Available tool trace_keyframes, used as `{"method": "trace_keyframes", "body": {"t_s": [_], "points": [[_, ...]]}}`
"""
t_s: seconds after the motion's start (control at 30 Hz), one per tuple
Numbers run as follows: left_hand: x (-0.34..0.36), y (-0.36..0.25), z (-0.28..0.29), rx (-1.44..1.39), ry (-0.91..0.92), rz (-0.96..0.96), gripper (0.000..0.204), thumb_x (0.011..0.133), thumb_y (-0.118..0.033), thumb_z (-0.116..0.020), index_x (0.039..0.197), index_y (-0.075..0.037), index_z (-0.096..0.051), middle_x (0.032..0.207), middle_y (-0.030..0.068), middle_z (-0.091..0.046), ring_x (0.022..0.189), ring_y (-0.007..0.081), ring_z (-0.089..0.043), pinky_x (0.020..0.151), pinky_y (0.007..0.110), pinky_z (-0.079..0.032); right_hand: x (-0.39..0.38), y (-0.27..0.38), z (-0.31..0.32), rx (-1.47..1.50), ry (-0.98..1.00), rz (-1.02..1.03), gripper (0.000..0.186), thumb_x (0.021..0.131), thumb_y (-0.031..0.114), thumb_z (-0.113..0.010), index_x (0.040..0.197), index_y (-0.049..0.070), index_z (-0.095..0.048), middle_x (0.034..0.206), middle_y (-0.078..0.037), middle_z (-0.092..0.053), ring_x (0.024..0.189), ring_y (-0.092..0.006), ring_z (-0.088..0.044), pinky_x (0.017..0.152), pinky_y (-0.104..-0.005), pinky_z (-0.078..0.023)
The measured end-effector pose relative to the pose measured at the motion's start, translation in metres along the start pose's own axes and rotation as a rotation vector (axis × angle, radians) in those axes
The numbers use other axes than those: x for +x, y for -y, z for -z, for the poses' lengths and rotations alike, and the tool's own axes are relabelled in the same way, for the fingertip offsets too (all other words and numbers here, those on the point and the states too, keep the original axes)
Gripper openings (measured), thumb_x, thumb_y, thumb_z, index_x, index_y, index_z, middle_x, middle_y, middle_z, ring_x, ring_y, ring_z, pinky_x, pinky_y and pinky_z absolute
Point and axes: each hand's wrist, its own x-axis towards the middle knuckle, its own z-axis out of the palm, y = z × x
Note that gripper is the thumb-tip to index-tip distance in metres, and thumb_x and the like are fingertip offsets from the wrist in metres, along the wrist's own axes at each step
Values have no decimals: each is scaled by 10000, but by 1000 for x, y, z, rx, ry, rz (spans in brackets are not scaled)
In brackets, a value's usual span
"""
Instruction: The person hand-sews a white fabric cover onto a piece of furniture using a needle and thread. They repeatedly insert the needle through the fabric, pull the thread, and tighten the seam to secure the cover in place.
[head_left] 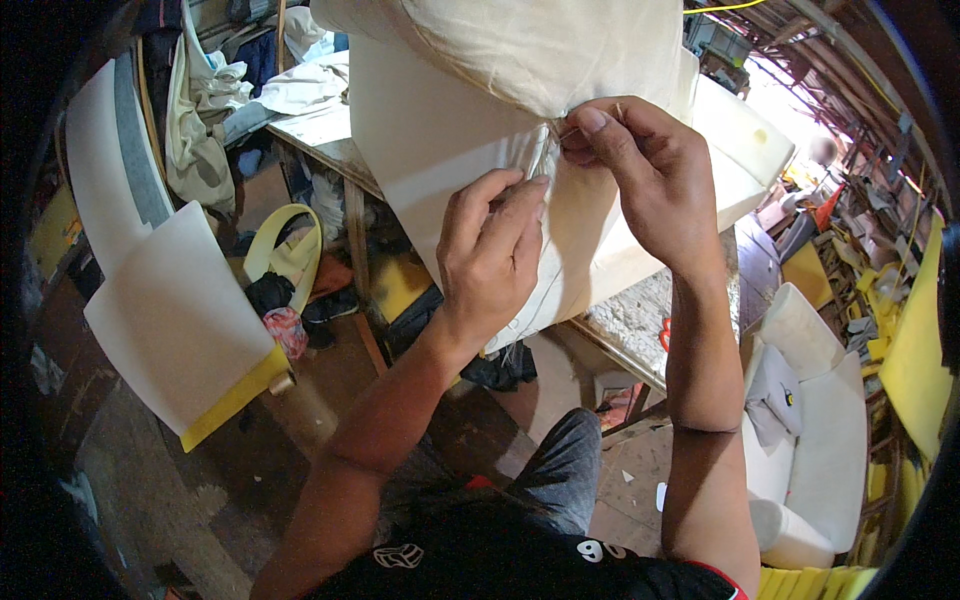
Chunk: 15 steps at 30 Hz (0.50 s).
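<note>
A large cream fabric-covered upholstery piece [400, 130] rests on a worktable, with a seam and loose thread running down from its padded upper part. My left hand [490, 250] has its fingers curled and pressed together on the cloth along that seam. Just above and to the right, my right hand [655, 180] is closed in a pinch at the seam's upper end; what is between those fingertips is too small to make out.
Pale foam panels [155, 330] stand at the left beside a yellow loop of material [305, 240] and cloth piles [200, 150]. Red scissor handles [666, 335] show on the worktable edge [625, 350]. A cream sofa [830, 440] stands at the lower right, with yellow foam sheets [915, 340] beyond.
</note>
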Motion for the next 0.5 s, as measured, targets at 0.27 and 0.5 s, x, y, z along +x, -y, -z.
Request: {"method": "trace_keyframes", "body": {"t_s": [0.27,0.5], "points": [[6,-12,-4,-60,-64,135,322,815,-26,-836,1114,-24,-718,1134,127,-659,1012,282,-659,879,372,-536,-7,-2,2,165,-131,4,225,1044,134,-656,1173,-51,-662,930,-104,-739,833,-149,-703,762,-286,-578],[7,-7,-3,2,-91,112,230,858,-12,-801,1069,-32,-713,1032,88,-654,931,233,-647,822,341,-522,-20,1,-6,108,-318,69,168,999,79,-688,1118,-39,-673,869,-109,-747,801,-117,-699,703,-270,-552]]}}
